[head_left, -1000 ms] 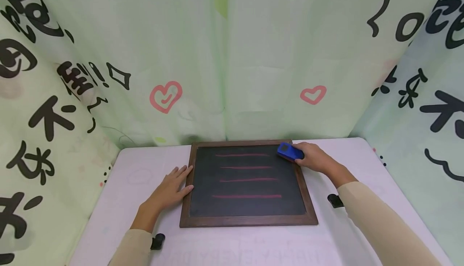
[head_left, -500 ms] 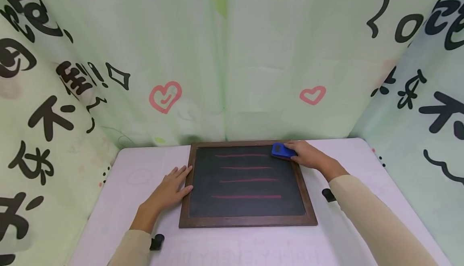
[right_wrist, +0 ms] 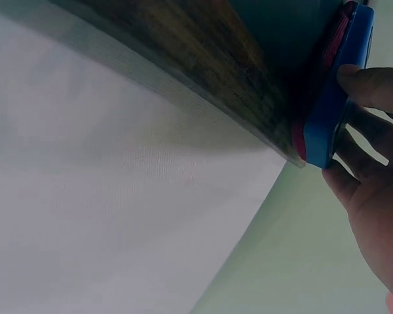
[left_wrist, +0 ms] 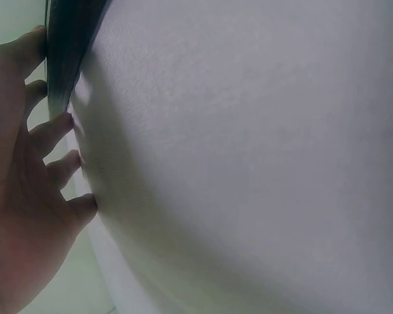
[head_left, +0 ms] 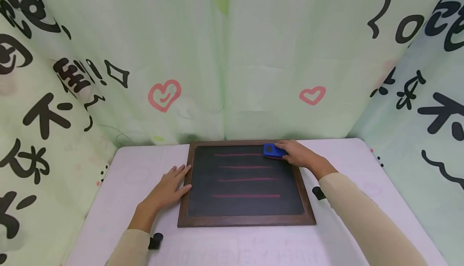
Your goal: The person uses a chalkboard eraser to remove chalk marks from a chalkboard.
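Note:
A small chalkboard (head_left: 246,220) in a brown wooden frame lies on the white table. Several red chalk lines (head_left: 245,196) run across its dark surface, one below another. My right hand (head_left: 301,155) grips a blue chalkboard eraser (head_left: 274,150) at the board's upper right. The eraser covers the right end of the top line. In the right wrist view, its reddish pad (right_wrist: 299,139) faces the board and my thumb lies along the blue back. My left hand (head_left: 167,187) rests at the left edge of the frame, fingers spread and fingertips on the wood.
The white table (head_left: 145,165) extends around the board on both sides and in front. A pale green curtain (head_left: 261,56) with hearts and black lettering hangs behind and on both sides. Black wrist straps (head_left: 155,241) sit at the sleeves.
My right hand has slid the eraser leftward from the board's right top corner onto the end of the top line. My left hand stays at the frame.

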`<action>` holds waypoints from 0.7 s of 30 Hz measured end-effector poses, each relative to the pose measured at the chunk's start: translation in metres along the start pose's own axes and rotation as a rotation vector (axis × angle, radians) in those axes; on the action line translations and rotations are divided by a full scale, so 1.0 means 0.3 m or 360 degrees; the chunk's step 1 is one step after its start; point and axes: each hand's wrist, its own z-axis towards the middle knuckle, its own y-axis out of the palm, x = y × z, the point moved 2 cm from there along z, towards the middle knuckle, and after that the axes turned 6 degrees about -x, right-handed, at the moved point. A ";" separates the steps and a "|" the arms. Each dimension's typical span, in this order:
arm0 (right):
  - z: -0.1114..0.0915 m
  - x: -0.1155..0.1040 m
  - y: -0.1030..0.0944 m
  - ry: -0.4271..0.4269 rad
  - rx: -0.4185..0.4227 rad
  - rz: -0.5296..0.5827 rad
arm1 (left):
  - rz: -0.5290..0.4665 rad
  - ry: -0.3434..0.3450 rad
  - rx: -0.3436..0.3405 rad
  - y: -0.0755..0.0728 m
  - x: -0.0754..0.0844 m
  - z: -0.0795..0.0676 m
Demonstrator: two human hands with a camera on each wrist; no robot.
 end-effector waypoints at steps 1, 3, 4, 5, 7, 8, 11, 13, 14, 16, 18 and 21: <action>0.002 -0.004 0.000 -0.0001 0.0000 -0.0004 | -0.0006 -0.0002 -0.0003 0.000 0.000 0.001; 0.006 -0.009 0.000 0.0000 0.0002 -0.0004 | -0.0010 0.0005 -0.0002 -0.001 -0.002 0.004; 0.008 -0.012 0.000 0.0002 0.0002 -0.0003 | -0.0010 0.0008 -0.0001 0.000 -0.003 0.005; 0.009 -0.013 0.001 0.0000 0.0004 -0.0003 | -0.0011 0.0003 -0.0006 0.001 -0.005 0.005; 0.012 -0.016 0.002 -0.0003 0.0005 -0.0008 | -0.0005 -0.0003 -0.0007 0.004 -0.009 0.005; 0.013 -0.018 0.001 -0.0003 0.0006 -0.0005 | 0.0001 -0.0004 -0.0006 0.005 -0.011 0.004; 0.017 -0.026 0.003 -0.0016 0.0014 -0.0013 | 0.0014 -0.0005 -0.0001 0.009 -0.013 0.003; 0.021 -0.032 0.004 -0.0026 0.0015 -0.0017 | 0.0004 -0.0005 -0.0003 0.008 -0.011 0.003; 0.023 -0.035 0.005 -0.0027 0.0014 -0.0008 | 0.0002 0.0001 0.0001 0.007 -0.009 0.003; 0.030 -0.039 0.007 -0.0035 0.0012 -0.0010 | -0.0003 0.0006 0.0003 0.005 -0.004 0.002; 0.035 -0.044 0.009 -0.0032 0.0005 -0.0003 | -0.0004 0.0008 0.0007 0.002 0.001 0.001; 0.043 -0.047 0.009 -0.0036 0.0008 0.0001 | 0.0012 0.0000 0.0001 -0.002 0.002 0.000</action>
